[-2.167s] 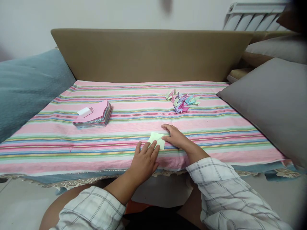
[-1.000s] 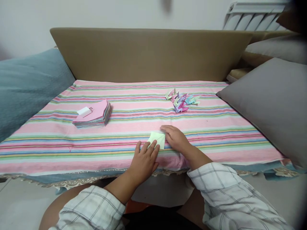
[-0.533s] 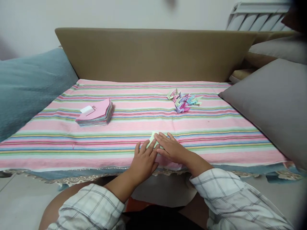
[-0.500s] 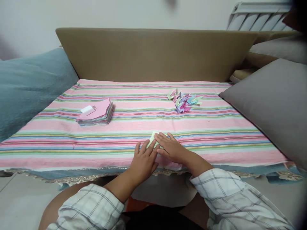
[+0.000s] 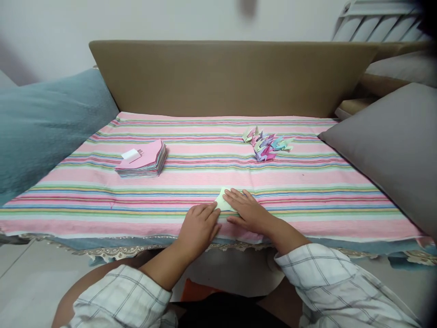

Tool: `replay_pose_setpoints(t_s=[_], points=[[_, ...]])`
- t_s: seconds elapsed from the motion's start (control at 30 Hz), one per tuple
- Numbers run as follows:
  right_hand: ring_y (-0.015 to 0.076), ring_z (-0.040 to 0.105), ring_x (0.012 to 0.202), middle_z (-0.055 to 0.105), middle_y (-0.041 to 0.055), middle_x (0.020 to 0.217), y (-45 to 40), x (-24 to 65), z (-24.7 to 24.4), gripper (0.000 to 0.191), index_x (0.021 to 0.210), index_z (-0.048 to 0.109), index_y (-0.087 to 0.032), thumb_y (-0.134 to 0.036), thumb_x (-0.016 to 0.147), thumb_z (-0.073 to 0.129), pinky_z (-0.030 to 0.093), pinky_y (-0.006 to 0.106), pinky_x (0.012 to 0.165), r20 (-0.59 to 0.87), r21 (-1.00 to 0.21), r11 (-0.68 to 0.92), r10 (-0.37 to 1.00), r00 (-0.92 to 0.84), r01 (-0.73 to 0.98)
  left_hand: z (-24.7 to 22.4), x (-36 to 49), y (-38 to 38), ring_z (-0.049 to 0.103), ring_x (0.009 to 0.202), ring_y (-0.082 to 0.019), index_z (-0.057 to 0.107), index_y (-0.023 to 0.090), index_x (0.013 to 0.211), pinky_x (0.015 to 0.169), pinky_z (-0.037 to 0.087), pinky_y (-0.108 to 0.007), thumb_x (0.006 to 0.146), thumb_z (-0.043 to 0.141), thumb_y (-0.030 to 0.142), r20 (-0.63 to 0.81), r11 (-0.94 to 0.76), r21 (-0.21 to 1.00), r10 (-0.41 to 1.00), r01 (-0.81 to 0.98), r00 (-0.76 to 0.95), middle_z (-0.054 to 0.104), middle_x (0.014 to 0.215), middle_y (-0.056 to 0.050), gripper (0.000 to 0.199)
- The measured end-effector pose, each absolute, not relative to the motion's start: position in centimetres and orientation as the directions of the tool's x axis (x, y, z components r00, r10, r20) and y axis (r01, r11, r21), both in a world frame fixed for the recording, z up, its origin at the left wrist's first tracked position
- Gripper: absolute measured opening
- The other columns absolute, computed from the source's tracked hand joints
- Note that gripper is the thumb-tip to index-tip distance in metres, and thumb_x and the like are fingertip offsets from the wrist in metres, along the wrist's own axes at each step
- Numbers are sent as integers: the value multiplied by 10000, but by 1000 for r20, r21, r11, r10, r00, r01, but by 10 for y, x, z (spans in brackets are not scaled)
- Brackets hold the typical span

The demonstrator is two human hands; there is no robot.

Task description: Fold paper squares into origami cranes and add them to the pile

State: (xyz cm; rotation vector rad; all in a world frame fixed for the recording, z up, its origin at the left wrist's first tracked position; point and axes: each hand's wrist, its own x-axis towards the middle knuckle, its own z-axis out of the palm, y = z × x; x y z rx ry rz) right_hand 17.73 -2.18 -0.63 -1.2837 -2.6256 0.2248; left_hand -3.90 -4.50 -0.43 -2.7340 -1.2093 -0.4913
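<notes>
Near the front edge of the striped cloth, the pale green paper lies flat, the right hand spread over its right side with thumb held apart, and the left hand, fingers loosely bent and thumb also apart, touching its near left edge. One corner points toward the brown backrest; the right hand hides its long axis.

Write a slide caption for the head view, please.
Right hand on pale green paper, left hand at its edge, paper stack and colorful folded papers beyond.

a home: grey cushion, white radiator
</notes>
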Motion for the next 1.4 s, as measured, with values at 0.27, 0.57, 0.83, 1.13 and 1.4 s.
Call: replay_pose_setpoints(t_s=[0.27, 0.57, 0.83, 1.13, 1.4], points=[[248, 440, 1205, 500, 102, 1327, -18, 185, 3, 443, 1240, 522, -188, -386, 844, 528, 358, 433, 1000, 229, -312, 573, 820, -525, 758, -4, -50, -7, 603, 814, -187, 650, 182, 989, 727, 494, -340, 861, 493, 160, 451, -740, -85, 568, 667, 688, 685, 1040, -57, 204], [266, 462, 1153, 521, 127, 1290, -24, 171, -8, 443, 1230, 529, -172, -413, 860, 496, 381, 446, 954, 292, -297, 467, 875, -386, 833, -4, -30, -19, 472, 1200, -274, 600, 197, 1133, 1022, 341, -496, 880, 469, 232, 429, -737, -109, 571, 667, 700, 584, 1249, -67, 287], [274, 330, 1295, 407, 122, 1407, -29, 170, -3, 414, 1244, 535, -168, -372, 903, 419, 321, 458, 1026, 330, -221, 506, 843, -424, 834, -8, -35, -25, 387, 1281, -279, 484, 178, 1282, 1061, 297, -491, 901, 431, 353, 272, -751, -43, 626, 659, 731, 493, 1349, -93, 423], [343, 191, 1362, 266, 146, 1480, -46, 175, -11, 546, 1326, 457, -236, -524, 862, 453, 232, 563, 1040, 246, -81, 526, 834, -494, 847, -10, -40, -25, 322, 1323, -285, 406, 179, 1342, 1078, 259, -484, 900, 429, 387, 224, -767, -26, 621, 641, 751, 419, 1410, -87, 489], [338, 273, 1329, 309, 168, 1455, -46, 179, -7, 485, 1260, 533, -206, -487, 872, 457, 306, 513, 1022, 278, -115, 436, 877, -392, 893, -9, -39, -26, 320, 1324, -283, 432, 173, 1324, 1078, 253, -487, 899, 427, 380, 222, -764, -21, 626, 645, 748, 419, 1409, -97, 472]])
